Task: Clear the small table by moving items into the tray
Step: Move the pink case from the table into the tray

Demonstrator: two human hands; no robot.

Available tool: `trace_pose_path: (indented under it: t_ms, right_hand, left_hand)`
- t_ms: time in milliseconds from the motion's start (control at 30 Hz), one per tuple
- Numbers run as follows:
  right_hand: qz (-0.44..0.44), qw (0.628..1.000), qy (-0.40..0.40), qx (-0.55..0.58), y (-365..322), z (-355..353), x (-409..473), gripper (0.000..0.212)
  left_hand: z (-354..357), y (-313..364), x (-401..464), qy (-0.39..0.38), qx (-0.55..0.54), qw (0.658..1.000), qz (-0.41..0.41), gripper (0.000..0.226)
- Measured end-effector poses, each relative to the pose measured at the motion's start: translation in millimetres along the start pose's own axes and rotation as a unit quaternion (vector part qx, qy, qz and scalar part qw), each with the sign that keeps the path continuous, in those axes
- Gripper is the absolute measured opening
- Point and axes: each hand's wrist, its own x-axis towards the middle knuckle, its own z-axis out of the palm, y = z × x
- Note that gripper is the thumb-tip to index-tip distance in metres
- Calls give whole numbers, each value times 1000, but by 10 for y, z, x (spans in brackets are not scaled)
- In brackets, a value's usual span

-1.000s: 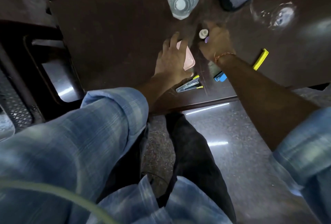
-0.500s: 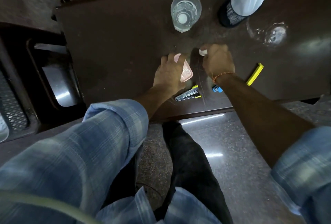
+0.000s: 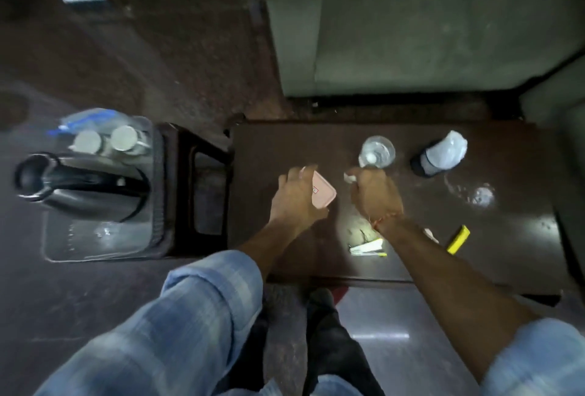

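Pink case (image 3: 323, 194) gripped in left hand (image 3: 297, 197) above table (image 3: 262, 155). Small white-capped item (image 3: 349, 177) pinched in right hand (image 3: 375, 194). Glass (image 3: 376, 151), bottle (image 3: 440, 155), stapler (image 3: 367, 248), yellow item (image 3: 458, 239) on table. Tray (image 3: 57, 250) at left: kettle (image 3: 79, 188), packed bottles (image 3: 104, 137).

Counts, small dark brown table (image 3: 285, 148): one clear drinking glass (image 3: 376, 151); one clear plastic bottle with black base (image 3: 441, 155); one yellow bar-shaped cutter (image 3: 458, 239); one silver-and-yellow stapler (image 3: 367, 248); one pink rounded case (image 3: 323, 194); one small white-capped item (image 3: 349, 177), kind unclear. Clear plastic tray (image 3: 95, 243): one steel kettle with black handle (image 3: 79, 186); two sealed cups (image 3: 106, 140).
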Motion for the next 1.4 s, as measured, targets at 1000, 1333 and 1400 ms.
trace_pose_path:
  t_ms: [1000, 1333, 1400]
  right_hand:
    - [-327, 936, -107, -71, -4204, 1003, -382, 32]
    - [-260, 942, -160, -139, -4287, 1527, -182, 31]
    - [-233, 946, -173, -145, -4314, 1618, -169, 32]
  left_hand:
    - [-2230, -3782, -1993, 22, 133, 982, -129, 109]
    - [-2289, -4446, -1524, -85, 284, 955, -26, 98]
    - [-2268, -4615, -1475, -99, 295, 950, -14, 92]
